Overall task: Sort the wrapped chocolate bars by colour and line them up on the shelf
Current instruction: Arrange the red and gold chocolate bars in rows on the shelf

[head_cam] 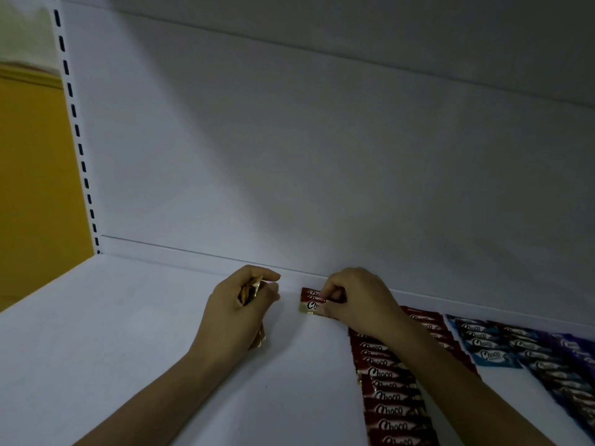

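On the white shelf (135, 333), my right hand (357, 297) pinches a few red "Choco" bars (311, 300) lying near the back edge. My left hand (238, 304) grips a bundle of gold-edged wrapped bars (249, 289), whose lower end sticks out below the palm. A long row of overlapping red bars (391, 394) runs from the back toward the front, partly hidden under my right forearm. To its right lie a short row of blue bars (483, 342) and a row of purple bars (560, 365).
The shelf's white back panel (322, 156) rises right behind the hands. A slotted upright (75, 123) stands at the left, with a yellow wall (32, 172) beyond it. Bare shelf surface lies left of my left hand.
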